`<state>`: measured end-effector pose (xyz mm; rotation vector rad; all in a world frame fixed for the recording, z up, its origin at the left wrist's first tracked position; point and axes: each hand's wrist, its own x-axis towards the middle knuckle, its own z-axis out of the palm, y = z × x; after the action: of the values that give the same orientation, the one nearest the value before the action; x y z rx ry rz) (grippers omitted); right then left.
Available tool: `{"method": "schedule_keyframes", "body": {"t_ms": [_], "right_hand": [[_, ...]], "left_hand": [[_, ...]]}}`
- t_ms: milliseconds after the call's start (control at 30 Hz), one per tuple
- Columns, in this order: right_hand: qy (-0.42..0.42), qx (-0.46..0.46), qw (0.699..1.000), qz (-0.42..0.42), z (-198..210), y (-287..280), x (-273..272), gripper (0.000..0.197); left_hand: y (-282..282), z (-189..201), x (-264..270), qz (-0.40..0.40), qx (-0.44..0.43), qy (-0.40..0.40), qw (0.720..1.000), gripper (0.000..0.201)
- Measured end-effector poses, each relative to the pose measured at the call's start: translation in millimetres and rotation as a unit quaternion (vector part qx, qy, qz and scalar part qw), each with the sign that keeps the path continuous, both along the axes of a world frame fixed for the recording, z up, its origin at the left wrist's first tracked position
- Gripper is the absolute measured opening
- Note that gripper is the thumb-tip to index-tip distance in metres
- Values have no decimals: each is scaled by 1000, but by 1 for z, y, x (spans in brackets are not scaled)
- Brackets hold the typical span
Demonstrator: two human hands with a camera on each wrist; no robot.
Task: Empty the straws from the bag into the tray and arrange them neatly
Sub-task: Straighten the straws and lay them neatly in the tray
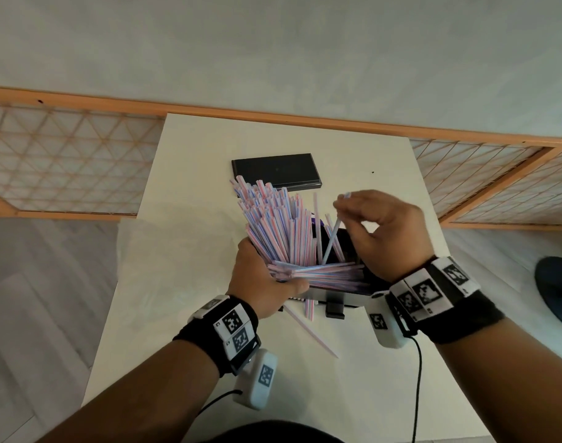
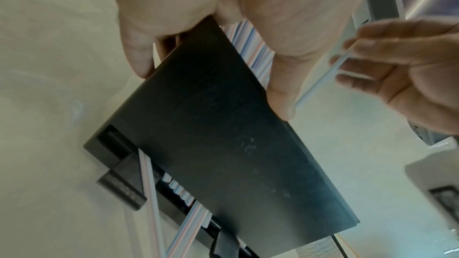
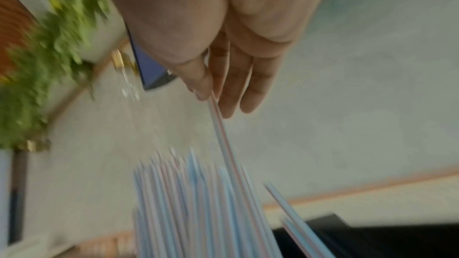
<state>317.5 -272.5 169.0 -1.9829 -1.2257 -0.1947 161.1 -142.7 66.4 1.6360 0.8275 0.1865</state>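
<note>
A thick bundle of red-and-blue striped straws [image 1: 273, 219] stands fanned out in a black tray [image 1: 348, 247] near the table's middle. My left hand [image 1: 263, 276] grips the bundle's lower end against the tray's wall [image 2: 223, 144], thumb on one side and fingers on the other. More straws lie crosswise over the tray's front. My right hand [image 1: 343, 206] hovers over the tray's right side and pinches a single straw [image 1: 332, 238] between thumb and fingers. That straw [image 3: 223, 134] slants down towards the bundle. The clear plastic bag [image 1: 164, 251] lies flat to the left.
A flat black lid [image 1: 276, 171] lies behind the tray. A few loose straws [image 1: 311, 334] rest on the white table [image 1: 337, 394] in front of it. A wooden lattice screen [image 1: 65, 161] runs behind the table. A dark round object [image 1: 557, 289] sits on the floor at right.
</note>
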Motion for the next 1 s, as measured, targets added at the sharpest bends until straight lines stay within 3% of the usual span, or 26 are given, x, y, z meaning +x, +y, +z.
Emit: {"method": "schedule_keyframes", "body": {"t_ms": [100,233,367,433,500,567,633,733,800,1000], "right_hand": [[-15,56,998,23,24,-2,-7,13],[-50,65,994,69,34,-3,-18,14],[6,-36,988,148,3,-5,-23,27],[35,-106,980,166,-25,-7,-32,25],[83,-146,980,111,-45,-11,-32,20],[141,-169,975,-36,-52,-13,-16,16],[166,-263,937,-162,-53,-11,3,13],[144,-410,885,-164,-64,0,15,19],[148,-450,867,-157,-76,9,15,22],[131,-454,867,-161,-75,21,15,20]], "left_hand": [[-1,3,0,5,10,0,1000,79],[-2,3,1,10,22,-7,1000,80],[-2,5,1,16,21,-9,1000,80],[-2,5,1,12,20,-19,1000,79],[-2,5,1,7,23,-30,999,78],[-2,4,-1,5,24,-33,999,77],[-2,4,-2,5,22,-37,999,77],[-3,4,-2,6,23,-36,999,75],[-3,5,-2,5,24,-37,999,74],[-3,5,-3,6,29,-28,999,77]]}}
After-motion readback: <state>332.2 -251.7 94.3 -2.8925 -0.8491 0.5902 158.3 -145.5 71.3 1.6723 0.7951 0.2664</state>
